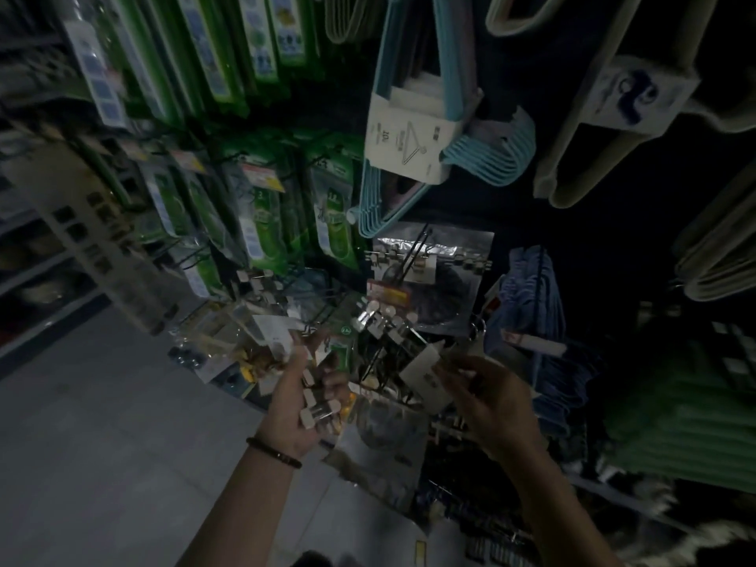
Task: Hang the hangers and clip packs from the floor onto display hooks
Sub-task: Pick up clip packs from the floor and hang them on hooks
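Observation:
The scene is dim. My left hand point(296, 396) grips a clear clip pack point(323, 409) with white clips, low at the centre. My right hand point(493, 407) pinches a white card header point(423, 372) of another pack just to the right. Above both hands a silver clip pack point(433, 280) hangs on a black display hook point(417, 249). A bundle of light blue hangers point(413, 128) with a white label hangs higher up. Beneath my hands a clear pack point(384, 452) hangs or lies low; I cannot tell which.
Green packaged goods point(335, 223) fill the hooks to the left. Cream hangers point(638, 116) hang at the upper right, blue hangers point(540, 321) and green hangers point(687, 407) at the right. Grey tiled floor point(102, 423) stretches to the lower left beside a shelf unit.

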Tool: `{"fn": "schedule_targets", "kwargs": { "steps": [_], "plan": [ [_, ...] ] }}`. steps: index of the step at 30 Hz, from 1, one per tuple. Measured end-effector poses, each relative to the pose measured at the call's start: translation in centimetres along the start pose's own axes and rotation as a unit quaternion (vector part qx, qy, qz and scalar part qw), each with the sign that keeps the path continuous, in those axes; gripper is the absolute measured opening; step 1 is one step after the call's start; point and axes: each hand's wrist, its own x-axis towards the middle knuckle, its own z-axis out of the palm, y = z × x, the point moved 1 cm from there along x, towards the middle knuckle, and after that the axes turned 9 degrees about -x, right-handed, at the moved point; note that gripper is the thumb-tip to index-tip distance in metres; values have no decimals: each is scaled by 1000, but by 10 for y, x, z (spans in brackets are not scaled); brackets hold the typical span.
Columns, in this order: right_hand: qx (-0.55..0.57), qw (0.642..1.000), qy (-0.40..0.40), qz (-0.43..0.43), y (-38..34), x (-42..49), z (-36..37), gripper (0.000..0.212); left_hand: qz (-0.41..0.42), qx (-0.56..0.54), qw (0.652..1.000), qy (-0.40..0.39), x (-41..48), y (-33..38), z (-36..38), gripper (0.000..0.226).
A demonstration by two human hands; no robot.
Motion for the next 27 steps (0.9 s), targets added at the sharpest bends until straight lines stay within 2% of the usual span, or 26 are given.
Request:
{"fn": "schedule_targets", "kwargs": {
  "steps": [2, 4, 6, 8, 13, 17, 19, 22, 25, 27],
  "plan": [
    [-54, 998, 12, -18, 3, 2, -6, 45, 2, 23, 999, 25, 24, 6, 4, 92],
    [-108, 994, 10, -30, 4, 4, -10, 37, -5, 11, 998, 62, 49, 12, 5, 72],
    [-160, 987, -5, -34, 4, 6, -9, 34, -25, -2, 998, 61, 72, 19, 7, 46],
    [-198, 980, -24, -27, 7, 8, -1, 33, -35, -2, 998, 50, 89, 26, 12, 35],
    [-246, 968, -48, -20, -7, 30, 23, 38, -98, 15, 995, 23, 106, 43, 24, 48],
    [-269, 960, -45, -68, -24, 48, 40, 23, -126, 90, 988, -16, 98, 48, 33, 36],
    [-264, 961, -41, -75, -24, 55, 53, 28, -129, 108, 985, -26, 94, 50, 38, 32],
    [-260, 961, -2, -96, -18, 64, 73, 45, -140, 96, 983, -65, 98, 58, 45, 29],
    [-267, 955, 22, -126, -20, 79, 79, 32, -147, 69, 983, -83, 108, 62, 48, 43],
    [-269, 953, 39, -136, -23, 91, 79, 35, -148, 53, 985, -76, 110, 61, 56, 30]
  ]
}}
